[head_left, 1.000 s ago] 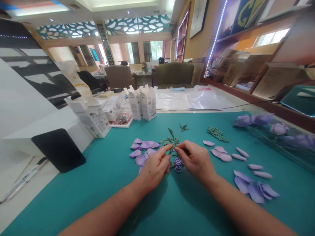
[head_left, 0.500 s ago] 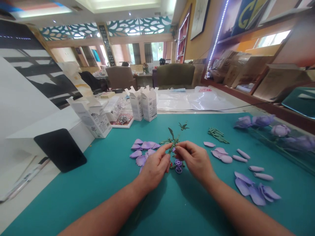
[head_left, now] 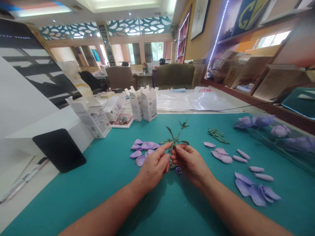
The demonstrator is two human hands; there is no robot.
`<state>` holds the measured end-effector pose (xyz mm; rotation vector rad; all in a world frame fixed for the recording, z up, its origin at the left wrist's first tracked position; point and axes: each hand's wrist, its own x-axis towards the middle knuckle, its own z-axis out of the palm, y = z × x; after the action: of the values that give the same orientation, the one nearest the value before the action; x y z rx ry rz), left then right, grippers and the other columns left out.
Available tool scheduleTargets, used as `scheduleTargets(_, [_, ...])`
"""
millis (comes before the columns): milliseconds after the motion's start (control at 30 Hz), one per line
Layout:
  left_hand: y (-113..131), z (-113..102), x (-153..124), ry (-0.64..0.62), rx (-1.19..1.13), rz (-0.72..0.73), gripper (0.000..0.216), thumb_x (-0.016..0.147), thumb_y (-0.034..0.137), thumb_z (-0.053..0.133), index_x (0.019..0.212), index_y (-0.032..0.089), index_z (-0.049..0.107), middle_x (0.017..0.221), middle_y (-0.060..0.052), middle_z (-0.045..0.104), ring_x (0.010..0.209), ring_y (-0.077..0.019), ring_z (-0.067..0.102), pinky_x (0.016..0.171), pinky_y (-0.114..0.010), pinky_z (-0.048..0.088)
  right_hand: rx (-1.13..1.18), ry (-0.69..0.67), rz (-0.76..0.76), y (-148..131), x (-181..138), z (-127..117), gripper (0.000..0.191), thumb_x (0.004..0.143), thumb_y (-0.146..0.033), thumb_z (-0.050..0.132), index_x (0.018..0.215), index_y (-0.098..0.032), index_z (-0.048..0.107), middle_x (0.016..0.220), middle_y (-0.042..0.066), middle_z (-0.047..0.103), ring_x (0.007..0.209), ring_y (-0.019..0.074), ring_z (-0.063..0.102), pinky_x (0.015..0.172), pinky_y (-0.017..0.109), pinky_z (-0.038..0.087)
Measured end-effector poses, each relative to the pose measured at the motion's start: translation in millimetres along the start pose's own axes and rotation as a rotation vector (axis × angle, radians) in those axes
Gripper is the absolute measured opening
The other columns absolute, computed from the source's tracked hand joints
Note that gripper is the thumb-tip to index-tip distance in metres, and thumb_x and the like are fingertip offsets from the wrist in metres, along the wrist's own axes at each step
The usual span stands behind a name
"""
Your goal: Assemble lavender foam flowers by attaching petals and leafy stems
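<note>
My left hand (head_left: 154, 167) and my right hand (head_left: 189, 162) meet at the middle of the teal mat (head_left: 103, 177), both pinched on a thin green stem with leaves (head_left: 175, 136) that points away from me. A small purple round piece (head_left: 178, 170) lies on the mat just under my right hand. A pile of purple petals (head_left: 144, 149) lies to the left of my hands. More purple petals (head_left: 221, 154) are spread to the right, with another heap (head_left: 257, 191) nearer to me.
A bundle of short green sticks (head_left: 216, 133) lies at the back of the mat. Finished purple flowers (head_left: 263, 122) rest along the right edge. White cartons (head_left: 145, 103) and a tray of small parts (head_left: 121, 119) stand at the back left. A black pad (head_left: 59, 149) sits left.
My right hand has slid a little left along the stem, closer to my left hand, and now covers one of the two purple round pieces. The stem's tip has risen slightly.
</note>
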<state>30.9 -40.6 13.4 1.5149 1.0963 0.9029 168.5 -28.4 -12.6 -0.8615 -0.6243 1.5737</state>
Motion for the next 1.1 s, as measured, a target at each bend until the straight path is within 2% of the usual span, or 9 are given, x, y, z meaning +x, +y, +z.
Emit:
scheduleTargets(200, [-2.5,1.2,-0.6,-0.003,0.009,0.012,0.049,0.087,0.03,0.043,0.132,0.014,0.049,0.05,0.006,0.045,0.048,-0.0098,0.042,0.049,-0.022,0.035,-0.019,-0.011,-0.017,1.0,2.0,-3.3,0.034,0.054,-0.036,0.085,0.072,-0.017,0.064,0.062,-0.001,0.067,0.052,0.0107,0.063,0.051,0.021,0.051])
scheduleTargets(400, [-1.5,-3.0,2.8,0.026,0.012,0.025,0.048,0.087,0.028,0.043,0.131,0.012,0.049,0.05,0.006,0.045,0.044,-0.0085,0.04,0.046,-0.021,0.033,-0.221,-0.154,0.019,-6.6,9.4,-13.3,0.032,0.065,-0.043,0.077,0.077,-0.015,0.067,0.069,0.003,0.068,0.057,0.0115,0.063,0.053,0.022,0.051])
scheduleTargets(467, [-0.1,-7.9,5.2,0.051,-0.007,0.005,0.049,0.087,0.028,0.041,0.133,0.011,0.046,0.05,0.007,0.045,0.041,-0.0074,0.037,0.044,-0.02,0.032,-0.318,-0.125,0.004,-12.0,15.2,-20.6,0.034,0.066,-0.046,0.076,0.077,-0.014,0.067,0.068,0.003,0.068,0.055,0.0104,0.061,0.05,0.021,0.048])
scheduleTargets(567, [0.9,-16.0,8.9,0.09,-0.042,-0.014,0.051,0.087,0.028,0.041,0.134,0.01,0.042,0.051,0.008,0.045,0.038,-0.0063,0.036,0.041,-0.019,0.031,-0.427,-0.01,-0.086,-21.6,26.3,-34.2,0.033,0.065,-0.045,0.075,0.076,-0.014,0.066,0.066,0.002,0.066,0.052,0.0086,0.058,0.047,0.019,0.044])
scheduleTargets(733, [1.0,-21.9,11.4,0.114,-0.036,0.001,0.05,0.087,0.029,0.042,0.133,0.01,0.044,0.051,0.008,0.046,0.038,-0.0056,0.037,0.04,-0.018,0.031,-0.589,0.124,-0.207,-32.3,40.0,-50.5,0.029,0.067,-0.042,0.069,0.078,-0.015,0.065,0.062,-0.001,0.062,0.05,0.0089,0.053,0.047,0.022,0.04])
scheduleTargets(867, [1.4,-22.3,12.3,0.115,-0.049,0.001,0.051,0.085,0.027,0.043,0.133,0.01,0.044,0.051,0.008,0.046,0.038,-0.0055,0.037,0.039,-0.018,0.031,-0.886,0.081,-0.278,-29.0,43.2,-55.8,0.022,0.071,-0.033,0.059,0.082,-0.016,0.068,0.064,0.0,0.063,0.053,0.0118,0.053,0.052,0.026,0.041])
scheduleTargets(1000, [0.4,-23.6,13.9,0.117,-0.055,0.0,0.052,0.085,0.027,0.043,0.134,0.01,0.043,0.051,0.009,0.046,0.037,-0.0057,0.037,0.038,-0.018,0.03,-1.264,-0.014,-0.499,-18.2,44.4,-59.1,0.018,0.077,-0.023,0.053,0.082,-0.02,0.07,0.077,0.003,0.066,0.068,0.0156,0.058,0.064,0.029,0.044])
scheduleTargets(1100, [-0.5,-24.3,14.4,0.111,-0.054,0.004,0.051,0.084,0.027,0.043,0.133,0.01,0.043,0.051,0.009,0.046,0.037,-0.0056,0.037,0.038,-0.018,0.031,-1.511,-0.11,-0.594,-9.8,44.0,-58.4,0.02,0.081,-0.019,0.053,0.087,-0.022,0.072,0.084,0.005,0.064,0.077,0.0182,0.059,0.07,0.031,0.044])
